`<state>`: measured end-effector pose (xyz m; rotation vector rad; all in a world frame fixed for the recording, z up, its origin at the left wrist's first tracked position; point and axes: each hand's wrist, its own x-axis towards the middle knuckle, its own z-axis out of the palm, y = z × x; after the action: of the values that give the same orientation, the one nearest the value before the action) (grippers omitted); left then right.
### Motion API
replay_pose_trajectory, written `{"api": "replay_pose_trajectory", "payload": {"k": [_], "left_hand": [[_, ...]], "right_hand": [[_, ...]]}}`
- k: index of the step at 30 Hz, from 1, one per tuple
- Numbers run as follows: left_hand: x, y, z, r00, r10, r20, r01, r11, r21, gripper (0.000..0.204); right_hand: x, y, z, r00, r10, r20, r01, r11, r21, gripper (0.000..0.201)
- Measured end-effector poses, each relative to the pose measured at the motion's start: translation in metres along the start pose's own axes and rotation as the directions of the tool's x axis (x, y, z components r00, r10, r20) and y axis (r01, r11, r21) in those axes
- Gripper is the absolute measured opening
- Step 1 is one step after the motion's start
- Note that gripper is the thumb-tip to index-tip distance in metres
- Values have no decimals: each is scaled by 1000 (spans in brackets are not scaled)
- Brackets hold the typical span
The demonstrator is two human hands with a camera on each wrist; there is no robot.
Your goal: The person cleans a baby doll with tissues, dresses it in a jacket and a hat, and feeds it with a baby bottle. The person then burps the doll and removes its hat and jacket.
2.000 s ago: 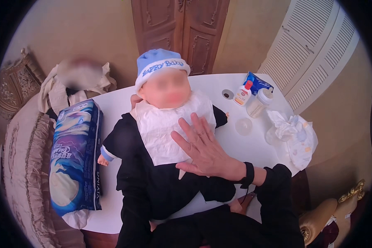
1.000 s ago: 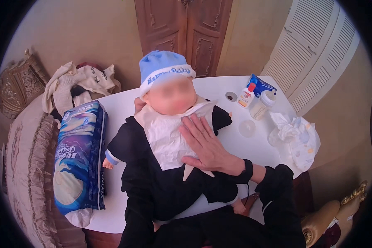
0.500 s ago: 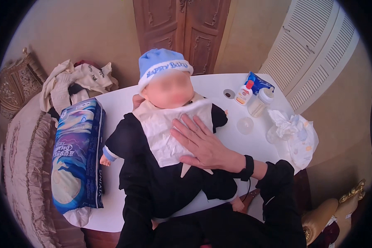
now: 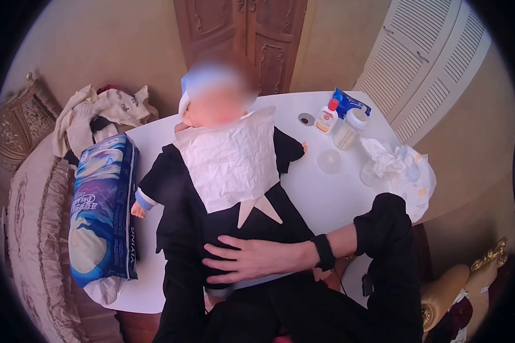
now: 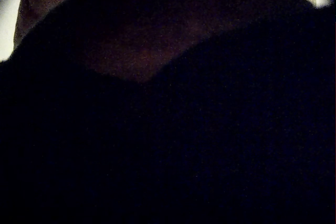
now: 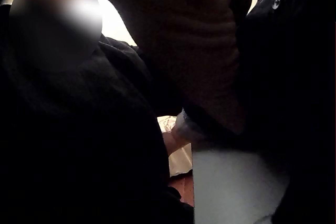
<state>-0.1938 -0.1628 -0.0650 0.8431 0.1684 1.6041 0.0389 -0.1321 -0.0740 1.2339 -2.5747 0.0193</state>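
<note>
While we are seemingly settling the doll (image 4: 222, 222) over the table (image 4: 332, 200), our right hand (image 4: 247, 262) is spreading wide across its lower front, our left hand (image 4: 181, 127) (mostly hidden at its neck, grip unclear) is likely propping it, the next move probably calling for even support.

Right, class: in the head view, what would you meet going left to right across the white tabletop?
Blue pack, doll in black, red-capped bottle, baby bottle, patterned white bundle.
</note>
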Motion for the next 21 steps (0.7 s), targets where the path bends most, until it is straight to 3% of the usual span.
{"api": "replay_pose_trajectory", "payload": {"k": [3,5,7,10,15,17,21], "left_hand": [[-2,0,5,1000,-4,-8,4,1000,10,75],[-4,0,9,1000,-5,-12,5,1000,16,75],[-5,-1,12,1000,-4,-12,5,1000,23,75],[-6,-2,16,1000,-4,-9,4,1000,30,75],[-11,-9,24,1000,-5,-18,6,999,32,75],[-13,-12,27,1000,-11,-17,11,999,32,75],[-14,-21,31,1000,-25,-15,25,999,26,75]], "right_hand": [[6,1,4,1000,-2,10,3,987,-163,50],[9,4,-1,998,-2,57,18,960,-278,34],[7,5,0,998,3,58,12,965,-261,26],[0,6,-9,997,11,81,1,988,-152,23],[-10,7,-9,995,69,-76,-69,998,-3,23],[-12,8,-9,996,82,-29,-81,996,31,23],[-21,11,-12,993,90,-75,-67,964,258,21]]}}
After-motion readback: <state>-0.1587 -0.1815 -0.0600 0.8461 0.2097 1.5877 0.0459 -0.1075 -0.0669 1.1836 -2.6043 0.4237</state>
